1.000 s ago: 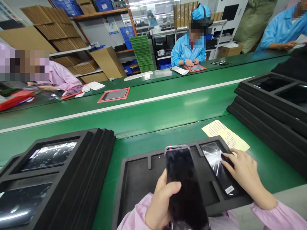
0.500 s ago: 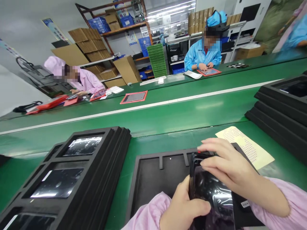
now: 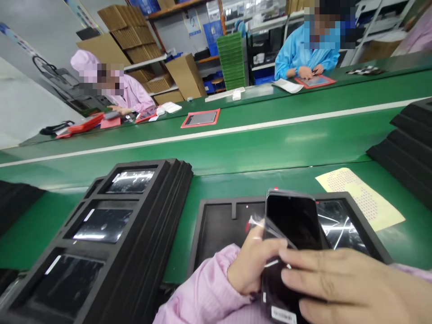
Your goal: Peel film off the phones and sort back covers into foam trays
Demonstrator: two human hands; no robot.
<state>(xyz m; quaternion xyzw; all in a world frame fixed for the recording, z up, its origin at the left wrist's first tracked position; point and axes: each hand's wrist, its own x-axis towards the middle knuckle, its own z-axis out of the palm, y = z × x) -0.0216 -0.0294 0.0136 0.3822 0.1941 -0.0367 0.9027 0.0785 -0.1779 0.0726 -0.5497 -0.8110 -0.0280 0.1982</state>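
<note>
My left hand (image 3: pixel 251 263) grips the left edge of a black phone (image 3: pixel 290 225) and pinches a clear film (image 3: pixel 258 225) peeling off it. My right hand (image 3: pixel 351 285) clasps the phone's lower part from the right. The phone is held tilted over a black foam tray (image 3: pixel 219 220) on the green bench. Another glossy phone (image 3: pixel 340 227) lies in the tray's right slot, partly hidden behind the held one. The tray's left slot holds nothing.
A stack of black foam trays (image 3: pixel 158 211) with phones in their slots stands at the left. More black trays (image 3: pixel 410 153) are stacked at the right edge. A yellow perforated sheet (image 3: pixel 359 198) lies on the bench. Beyond the green conveyor (image 3: pixel 236 144), two other people work on red-framed panels.
My right hand slid from the phone's top down to its lower end. A clear film now lifts from the phone's left side. The view has swung left and downward.
</note>
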